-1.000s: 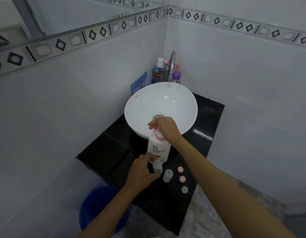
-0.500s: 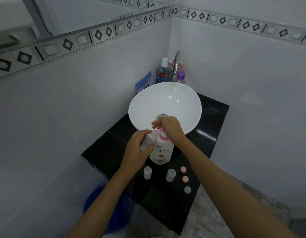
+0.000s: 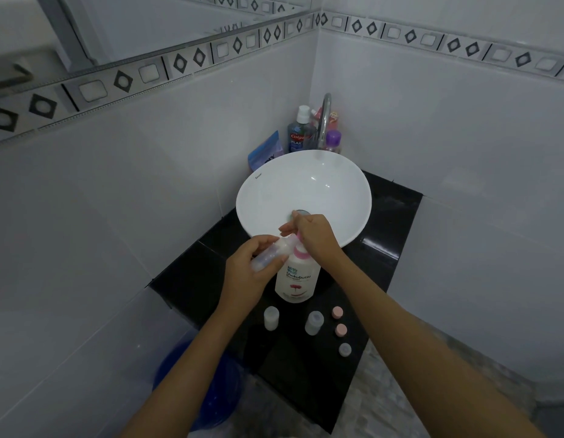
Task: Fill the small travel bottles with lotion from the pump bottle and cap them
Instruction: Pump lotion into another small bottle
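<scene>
Small travel bottle [image 3: 269,255] is tilting sideways, its mouth meeting the nozzle of the pump bottle [image 3: 297,278] on the black worktop [image 3: 391,222] — lotion could be missing the narrow opening & smearing if the tilt slips. Left hand [image 3: 249,273] is wrapping the travel bottle; right hand [image 3: 315,237] is closing over the pump head.

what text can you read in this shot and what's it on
"Shokubutsu": on the white pump bottle; the smaller print above and below it is too blurred to read.
"Colga" and "PLAX": on the blue mouthwash bottle behind the basin; the brand word is cut off.
"Kasso": on the basin rim, tiny, uncertain.
Blue packet: dark lettering, unreadable.
</scene>
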